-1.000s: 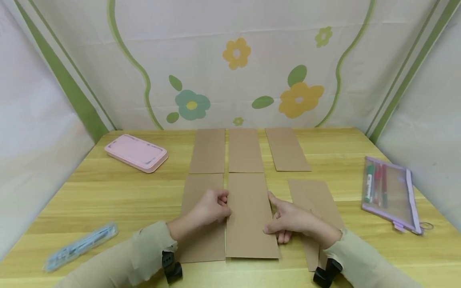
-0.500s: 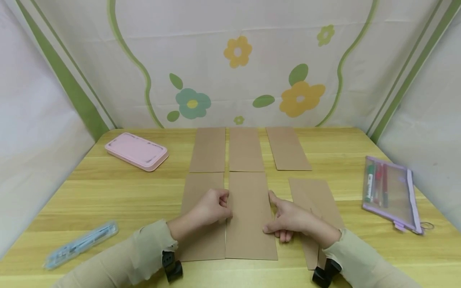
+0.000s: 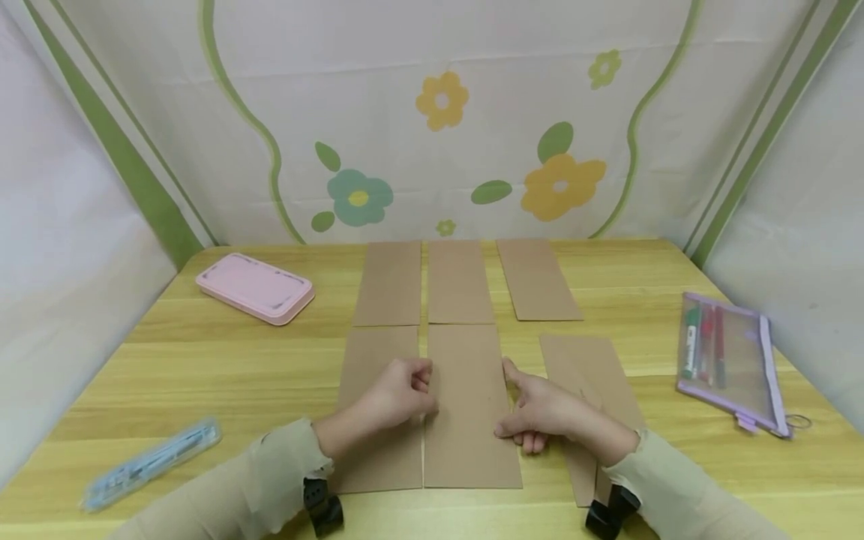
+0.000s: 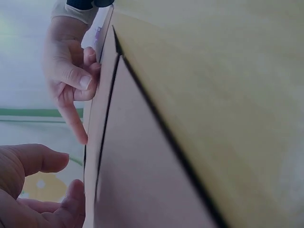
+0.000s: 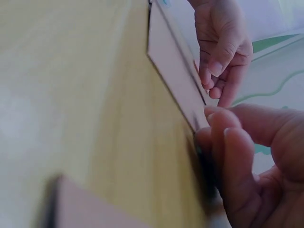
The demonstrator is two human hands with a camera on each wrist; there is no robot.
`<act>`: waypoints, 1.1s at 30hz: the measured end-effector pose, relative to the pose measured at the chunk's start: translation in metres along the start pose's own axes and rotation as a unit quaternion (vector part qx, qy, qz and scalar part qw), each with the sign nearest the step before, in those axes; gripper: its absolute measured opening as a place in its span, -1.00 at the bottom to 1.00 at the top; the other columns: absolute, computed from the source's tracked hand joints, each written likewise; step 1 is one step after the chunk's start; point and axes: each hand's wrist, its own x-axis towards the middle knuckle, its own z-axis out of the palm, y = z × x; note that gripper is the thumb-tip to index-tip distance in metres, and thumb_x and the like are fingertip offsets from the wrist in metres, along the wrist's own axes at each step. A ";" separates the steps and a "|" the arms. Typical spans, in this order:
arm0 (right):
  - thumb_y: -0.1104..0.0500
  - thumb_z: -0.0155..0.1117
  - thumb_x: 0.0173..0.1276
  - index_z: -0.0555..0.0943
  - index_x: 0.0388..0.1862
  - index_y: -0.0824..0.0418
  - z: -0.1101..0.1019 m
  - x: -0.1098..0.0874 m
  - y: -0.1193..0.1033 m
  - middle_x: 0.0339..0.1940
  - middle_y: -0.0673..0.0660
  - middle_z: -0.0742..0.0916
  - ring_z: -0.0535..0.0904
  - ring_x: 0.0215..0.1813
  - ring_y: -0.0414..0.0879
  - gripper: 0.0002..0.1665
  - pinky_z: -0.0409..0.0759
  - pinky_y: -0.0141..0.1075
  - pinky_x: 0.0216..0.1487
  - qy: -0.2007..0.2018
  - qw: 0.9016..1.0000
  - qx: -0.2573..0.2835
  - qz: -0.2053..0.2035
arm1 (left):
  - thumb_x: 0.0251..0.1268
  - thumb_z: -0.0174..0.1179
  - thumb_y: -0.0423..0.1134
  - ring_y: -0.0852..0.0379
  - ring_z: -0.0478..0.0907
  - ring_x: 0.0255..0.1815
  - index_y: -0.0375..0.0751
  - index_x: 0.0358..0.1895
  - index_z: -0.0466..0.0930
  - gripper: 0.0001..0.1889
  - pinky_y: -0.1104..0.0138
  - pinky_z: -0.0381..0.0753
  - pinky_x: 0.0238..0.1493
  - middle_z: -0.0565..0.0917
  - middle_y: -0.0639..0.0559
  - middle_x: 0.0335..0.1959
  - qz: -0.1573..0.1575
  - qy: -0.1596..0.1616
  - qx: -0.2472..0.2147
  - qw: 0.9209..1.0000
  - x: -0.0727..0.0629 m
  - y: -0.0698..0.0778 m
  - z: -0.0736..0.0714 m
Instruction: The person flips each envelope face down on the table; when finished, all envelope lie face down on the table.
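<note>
A long brown cardboard piece (image 3: 466, 405) lies flat in the front row of pieces, between both hands. My left hand (image 3: 394, 390) bends over the left neighbouring cardboard piece (image 3: 378, 465), its thumb and forefinger at the seam, overlapping the middle piece's left edge. A gap shows between left thumb and fingers in the left wrist view. On the other side, my right hand (image 3: 553, 409) holds the middle piece's right edge, thumb on top, forefinger stretched along the edge, other fingers curled beside it. The right wrist view shows the right fingertips close at the cardboard's edge.
Three cardboard pieces line the back, the right one (image 3: 540, 281) set apart. More cardboard (image 3: 624, 390) lies under the right forearm. A pink case (image 3: 255, 286) sits at back left, a clear blue case (image 3: 151, 463) at front left, a purple-trimmed pen pouch (image 3: 742, 360) at right.
The middle cardboard's front edge has dropped flat and its left side now sits closer to its neighbour. My left fingers have shifted slightly right over its edge; my right hand has barely moved.
</note>
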 end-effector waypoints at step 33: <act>0.05 0.16 0.33 -0.18 0.46 0.39 -0.095 -0.082 0.044 0.24 0.56 0.31 0.24 0.22 0.43 -0.01 0.42 0.19 0.06 0.178 0.972 -0.153 -0.033 | 0.08 0.20 -0.48 -0.02 0.36 0.26 -0.31 0.34 0.22 -0.32 0.26 0.46 0.16 0.32 -0.19 0.32 0.003 -0.083 -0.240 0.967 0.041 0.050 0.078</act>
